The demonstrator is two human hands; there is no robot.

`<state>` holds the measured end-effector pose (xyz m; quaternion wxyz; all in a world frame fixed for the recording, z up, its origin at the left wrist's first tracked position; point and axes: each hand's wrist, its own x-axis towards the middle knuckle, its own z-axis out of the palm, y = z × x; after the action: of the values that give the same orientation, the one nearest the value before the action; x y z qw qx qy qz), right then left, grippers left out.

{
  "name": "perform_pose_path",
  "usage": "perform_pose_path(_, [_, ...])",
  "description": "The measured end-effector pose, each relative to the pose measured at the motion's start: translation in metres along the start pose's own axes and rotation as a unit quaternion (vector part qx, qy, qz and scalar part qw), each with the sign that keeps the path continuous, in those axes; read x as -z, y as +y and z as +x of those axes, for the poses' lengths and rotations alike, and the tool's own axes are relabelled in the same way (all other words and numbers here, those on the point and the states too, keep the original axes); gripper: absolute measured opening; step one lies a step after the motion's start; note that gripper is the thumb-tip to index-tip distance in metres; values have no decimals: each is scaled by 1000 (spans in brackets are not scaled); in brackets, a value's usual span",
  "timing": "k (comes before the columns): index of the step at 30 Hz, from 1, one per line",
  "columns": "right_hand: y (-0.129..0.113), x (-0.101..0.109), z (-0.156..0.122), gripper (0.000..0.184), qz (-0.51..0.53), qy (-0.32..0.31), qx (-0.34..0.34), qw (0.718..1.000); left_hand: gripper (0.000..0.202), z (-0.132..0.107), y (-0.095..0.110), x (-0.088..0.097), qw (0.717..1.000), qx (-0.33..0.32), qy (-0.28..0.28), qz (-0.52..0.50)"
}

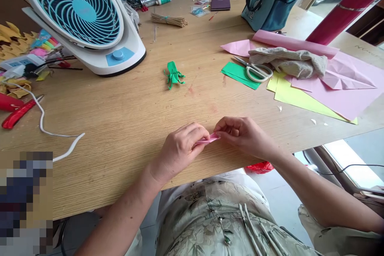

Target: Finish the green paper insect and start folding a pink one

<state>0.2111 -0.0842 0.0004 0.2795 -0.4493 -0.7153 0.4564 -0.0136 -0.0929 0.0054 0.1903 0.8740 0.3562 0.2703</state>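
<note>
A small, narrow folded pink paper (211, 138) is held just above the wooden table (126, 160), near its front edge. My left hand (184, 144) wraps round one end of it, with the fingers closed over most of the paper. At the other end, the thumb and index finger of my right hand (244, 136) pinch its tip. How the paper is folded inside my left hand is hidden. Beyond my hands stands a green folded-paper insect (173, 75) with thin bent legs.
On the right lie scissors (259, 73), green paper (237, 73), yellow sheets (300, 98), pink sheets (348, 102) and a grey cloth (288, 61). A white fan (132, 54) stands at left, near a red-handled cutter (19, 114) and a white cable (70, 150). Behind are a blue bag (270, 4) and red bottle (336, 18).
</note>
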Motion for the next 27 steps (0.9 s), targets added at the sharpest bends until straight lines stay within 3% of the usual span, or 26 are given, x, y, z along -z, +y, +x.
perform_pose_path(5, [1, -1, -6, 8, -73, 37, 9, 997, 13, 3, 7, 0, 998, -34, -21, 40])
perform_pose_path(10, [3, 5, -2, 15, -30, 8, -2, 1000, 14, 13, 13, 7, 989, 79, -47, -115])
perform_pose_path(16, [3, 7, -3, 11, 1, -7, -15, 1000, 11, 16, 12, 12, 970, 147, -102, -164])
perform_pose_path(18, [4, 8, -4, 9, -13, 1, 4, 1000, 19, 17, 10, 15, 949, 187, -117, -225])
perform_pose_path(22, [2, 9, -6, 11, -66, 8, 120, 991, 42, 26, 7, 21, 912, 238, -146, -301])
perform_pose_path(24, [-1, 8, -7, 12, -70, 19, 151, 986, 26, 31, 7, 21, 901, 265, -136, -315])
perform_pose_path(27, [-5, 6, -8, 11, -52, 43, 134, 989, 17, 35, 8, 18, 894, 283, -145, -315])
